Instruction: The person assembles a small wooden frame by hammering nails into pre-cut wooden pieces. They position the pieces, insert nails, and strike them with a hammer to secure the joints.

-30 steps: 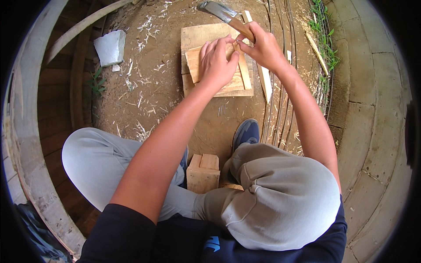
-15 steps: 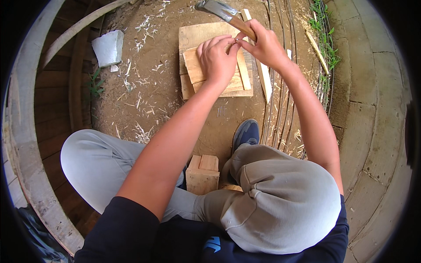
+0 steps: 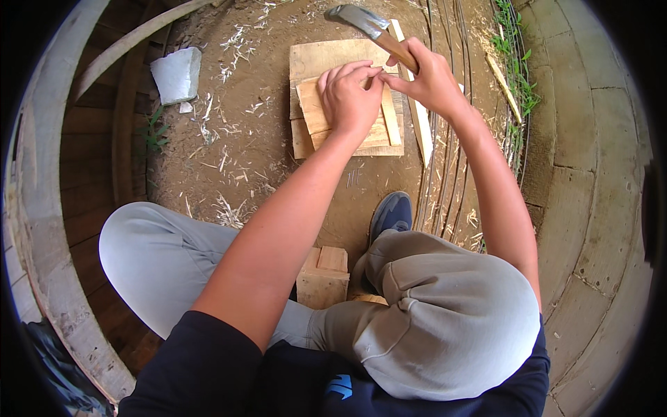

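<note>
My right hand (image 3: 432, 82) is wrapped round the wooden handle of a claw hammer (image 3: 358, 21), its metal head raised to the upper left. Thumb and forefinger of my left hand (image 3: 354, 99) pinch together over a small wooden board (image 3: 310, 104). A tiny nail-like piece sits at those fingertips, mostly hidden. My right fingertips meet the left ones there. The small board lies on a larger, pale plywood board (image 3: 309, 61) on the ground. A narrow wooden strip (image 3: 391, 124) runs along its right side. Some thin nails (image 3: 353, 177) lie on the dirt nearer me.
A wooden block (image 3: 322, 283) stands between my legs. To the right are a long pale stick (image 3: 421, 132), dark metal rods (image 3: 455, 160) and a plank wall (image 3: 590, 208). A whitish stone slab (image 3: 176, 75) lies far left, with wood shavings (image 3: 229, 210) scattered about.
The whole view has shifted slightly, setting the boards and hands a little lower and to the right. My grip on the hammer and the left-hand pinch look the same.
</note>
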Demonstrator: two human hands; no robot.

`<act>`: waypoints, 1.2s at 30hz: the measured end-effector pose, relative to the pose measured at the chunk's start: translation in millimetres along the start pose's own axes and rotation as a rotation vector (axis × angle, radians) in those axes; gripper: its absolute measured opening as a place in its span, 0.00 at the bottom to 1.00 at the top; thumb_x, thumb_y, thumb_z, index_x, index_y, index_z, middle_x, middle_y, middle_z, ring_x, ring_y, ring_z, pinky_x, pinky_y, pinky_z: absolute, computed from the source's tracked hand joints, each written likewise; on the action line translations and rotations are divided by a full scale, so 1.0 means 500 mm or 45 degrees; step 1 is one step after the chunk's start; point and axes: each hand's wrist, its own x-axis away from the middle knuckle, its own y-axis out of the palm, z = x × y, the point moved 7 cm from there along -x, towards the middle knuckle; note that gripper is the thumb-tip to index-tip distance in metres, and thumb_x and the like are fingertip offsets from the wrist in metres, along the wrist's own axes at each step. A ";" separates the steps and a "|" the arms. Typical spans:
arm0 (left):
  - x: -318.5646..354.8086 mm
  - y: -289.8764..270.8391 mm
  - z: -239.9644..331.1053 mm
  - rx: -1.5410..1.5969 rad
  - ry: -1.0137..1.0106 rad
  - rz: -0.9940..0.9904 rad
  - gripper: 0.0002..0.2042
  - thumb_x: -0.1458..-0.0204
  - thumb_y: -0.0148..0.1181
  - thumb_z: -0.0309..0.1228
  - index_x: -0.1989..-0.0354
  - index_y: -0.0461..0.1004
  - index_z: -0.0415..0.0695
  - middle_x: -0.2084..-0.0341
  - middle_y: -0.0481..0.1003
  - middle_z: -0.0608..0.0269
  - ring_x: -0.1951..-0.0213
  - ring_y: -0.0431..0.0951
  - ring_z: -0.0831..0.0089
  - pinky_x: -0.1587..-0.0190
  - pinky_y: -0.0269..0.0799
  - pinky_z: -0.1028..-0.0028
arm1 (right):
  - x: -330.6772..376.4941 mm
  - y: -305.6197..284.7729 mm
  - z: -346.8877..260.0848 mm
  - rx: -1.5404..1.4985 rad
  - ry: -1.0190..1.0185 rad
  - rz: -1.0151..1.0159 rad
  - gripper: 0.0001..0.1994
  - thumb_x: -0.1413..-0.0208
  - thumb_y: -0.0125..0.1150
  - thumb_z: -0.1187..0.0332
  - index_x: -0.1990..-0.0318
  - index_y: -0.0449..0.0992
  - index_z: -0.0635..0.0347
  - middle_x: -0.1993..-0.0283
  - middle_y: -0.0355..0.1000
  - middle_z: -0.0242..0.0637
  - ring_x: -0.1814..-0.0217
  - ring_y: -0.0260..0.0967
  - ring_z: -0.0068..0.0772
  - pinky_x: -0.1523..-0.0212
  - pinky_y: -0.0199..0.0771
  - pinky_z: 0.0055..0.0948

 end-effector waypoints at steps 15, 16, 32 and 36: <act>-0.002 -0.001 0.006 -0.030 0.037 0.013 0.09 0.45 0.71 0.40 0.67 0.86 0.49 0.58 0.85 0.69 0.50 0.79 0.66 0.35 0.59 0.63 | -0.010 0.012 -0.003 -0.046 -0.008 0.049 0.14 0.43 0.70 0.72 0.52 0.72 0.60 0.60 0.82 0.43 0.59 0.79 0.57 0.60 0.77 0.44; -0.003 -0.001 0.006 -0.022 0.029 0.010 0.09 0.45 0.71 0.40 0.66 0.86 0.49 0.58 0.85 0.68 0.50 0.79 0.66 0.35 0.59 0.63 | -0.013 0.011 -0.005 -0.059 -0.028 0.051 0.14 0.44 0.68 0.74 0.52 0.72 0.60 0.60 0.83 0.44 0.58 0.79 0.59 0.60 0.77 0.48; -0.002 -0.003 0.001 0.009 -0.003 -0.014 0.09 0.46 0.73 0.41 0.64 0.86 0.51 0.60 0.85 0.67 0.50 0.79 0.65 0.36 0.60 0.62 | -0.052 0.003 -0.007 0.037 -0.013 -0.184 0.12 0.42 0.66 0.76 0.52 0.72 0.61 0.60 0.82 0.45 0.55 0.80 0.56 0.57 0.77 0.44; -0.002 -0.004 0.003 0.023 -0.022 -0.002 0.09 0.44 0.71 0.41 0.64 0.86 0.50 0.61 0.85 0.68 0.50 0.79 0.66 0.37 0.61 0.63 | -0.056 0.009 0.001 0.070 0.013 -0.202 0.12 0.42 0.66 0.75 0.52 0.72 0.61 0.60 0.82 0.44 0.54 0.80 0.55 0.56 0.77 0.44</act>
